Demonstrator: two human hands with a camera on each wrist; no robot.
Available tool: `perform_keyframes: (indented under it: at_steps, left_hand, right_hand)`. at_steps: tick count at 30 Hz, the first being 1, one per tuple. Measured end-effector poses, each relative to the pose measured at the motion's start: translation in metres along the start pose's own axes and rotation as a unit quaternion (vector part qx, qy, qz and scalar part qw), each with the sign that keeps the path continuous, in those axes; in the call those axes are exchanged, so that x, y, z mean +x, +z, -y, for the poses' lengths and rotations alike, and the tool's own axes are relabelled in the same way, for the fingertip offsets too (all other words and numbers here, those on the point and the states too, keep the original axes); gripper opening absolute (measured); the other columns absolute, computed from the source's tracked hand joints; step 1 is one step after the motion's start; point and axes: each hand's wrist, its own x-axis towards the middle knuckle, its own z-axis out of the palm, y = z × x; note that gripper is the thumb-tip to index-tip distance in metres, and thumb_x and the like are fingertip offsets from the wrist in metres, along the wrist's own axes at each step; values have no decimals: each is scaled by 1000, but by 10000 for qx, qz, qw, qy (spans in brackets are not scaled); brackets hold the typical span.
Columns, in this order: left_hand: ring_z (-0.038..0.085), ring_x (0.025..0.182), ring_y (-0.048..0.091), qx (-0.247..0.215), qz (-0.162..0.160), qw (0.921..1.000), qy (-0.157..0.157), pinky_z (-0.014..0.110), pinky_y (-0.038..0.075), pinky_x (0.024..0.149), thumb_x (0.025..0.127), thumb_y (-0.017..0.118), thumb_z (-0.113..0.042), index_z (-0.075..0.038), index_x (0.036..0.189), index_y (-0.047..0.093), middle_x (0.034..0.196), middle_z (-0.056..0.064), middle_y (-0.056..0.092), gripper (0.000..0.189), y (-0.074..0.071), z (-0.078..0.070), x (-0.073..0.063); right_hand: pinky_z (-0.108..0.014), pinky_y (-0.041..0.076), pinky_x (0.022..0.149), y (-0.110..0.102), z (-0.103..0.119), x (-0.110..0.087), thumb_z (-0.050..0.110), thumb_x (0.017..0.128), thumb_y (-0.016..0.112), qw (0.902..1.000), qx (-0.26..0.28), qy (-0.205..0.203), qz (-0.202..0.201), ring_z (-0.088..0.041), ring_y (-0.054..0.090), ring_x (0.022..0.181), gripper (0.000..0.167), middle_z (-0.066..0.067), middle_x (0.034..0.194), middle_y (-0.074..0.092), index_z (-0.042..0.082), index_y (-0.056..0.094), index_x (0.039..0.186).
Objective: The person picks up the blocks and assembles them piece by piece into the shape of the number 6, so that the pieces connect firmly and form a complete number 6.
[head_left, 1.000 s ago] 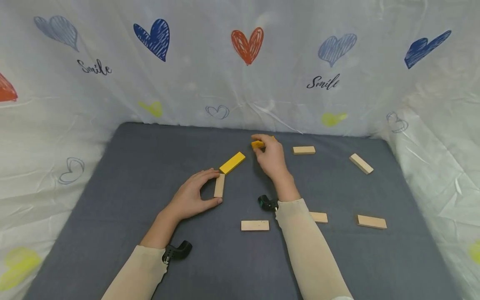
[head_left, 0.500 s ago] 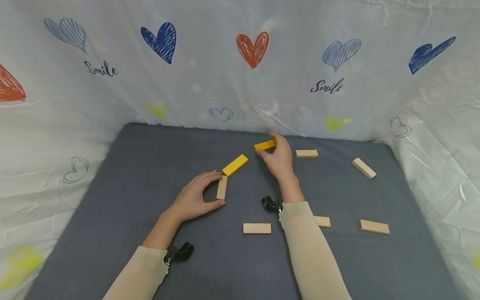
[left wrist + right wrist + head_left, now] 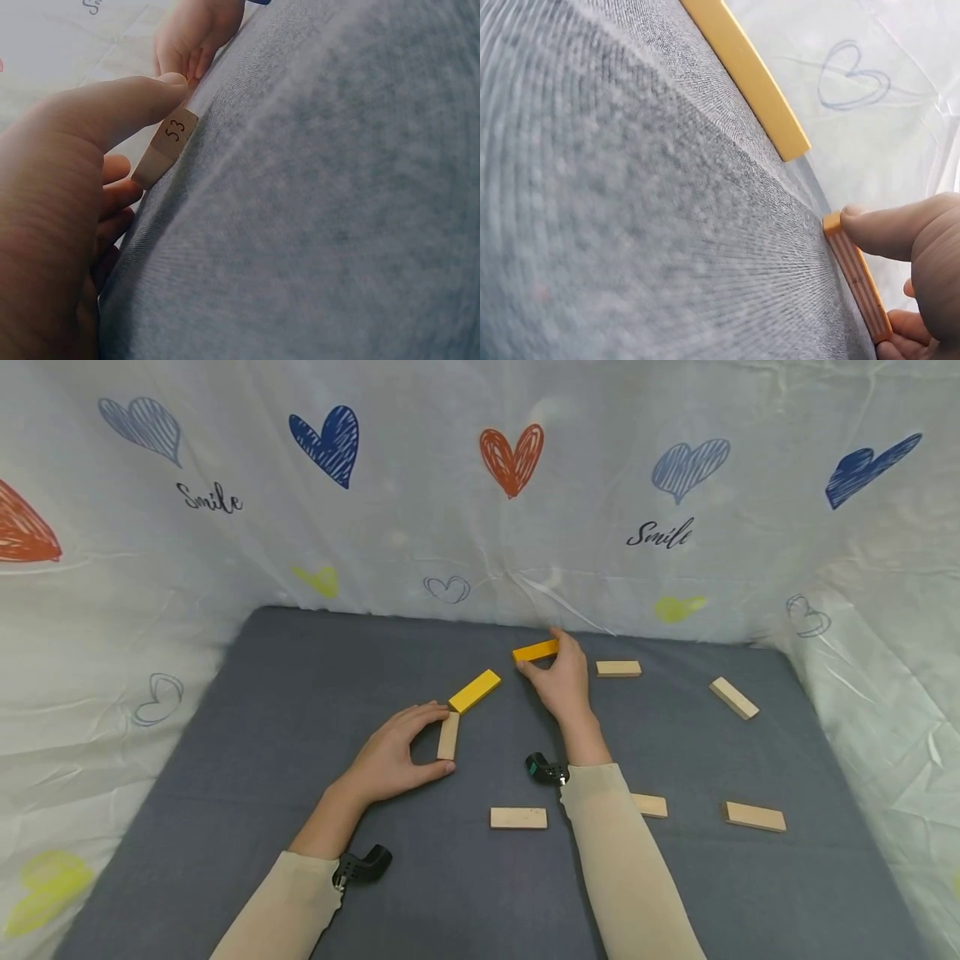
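Note:
My left hand (image 3: pixel 386 756) spans a plain wooden block (image 3: pixel 447 737) lengthwise, thumb at its near end and fingers at the far end. In the left wrist view the block's end (image 3: pixel 174 130) bears the number 53. A yellow block (image 3: pixel 475 691) lies slanted just beyond it, its lower corner close to the plain one. Farther back, my right hand (image 3: pixel 564 685) pinches an orange block (image 3: pixel 535 651) on the cloth. The right wrist view shows stripes along the side of this orange block (image 3: pixel 859 285), with the yellow block (image 3: pixel 750 75) apart from it.
Several plain wooden blocks lie on the grey cloth (image 3: pixel 360 668): one block (image 3: pixel 618 669) right of my right hand, another tilted block (image 3: pixel 734 698), and a front row (image 3: pixel 518 818). My right sleeve (image 3: pixel 622 860) partly covers one. A white sheet with hearts (image 3: pixel 420 527) hangs behind.
My right hand has turned and drawn slightly back, and the orange block now lies nearly crosswise in its pinch. The left hand stays on its block. The whole view has shifted slightly.

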Motion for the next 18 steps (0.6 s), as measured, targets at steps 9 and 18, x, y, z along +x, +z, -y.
perform_keyframes:
  at_steps: [9,18]
  left_hand:
    - [38,160,36,2,32,10000,-55,65,33,128,90,89,-54,-23,161,56,171,3,45,85,0,-2,-1]
    - [37,161,36,-9,33,10000,-46,65,33,128,89,89,-56,-24,162,55,171,2,45,86,0,-1,0]
  right_hand:
    - [-52,36,128,4,-2,0,29,95,89,9999,-114,16,-15,-41,43,152,88,-21,163,49,-1,44,164]
    - [-52,37,127,3,-1,0,28,95,88,9999,-131,-61,-17,-41,44,151,84,-21,161,52,-1,47,162]
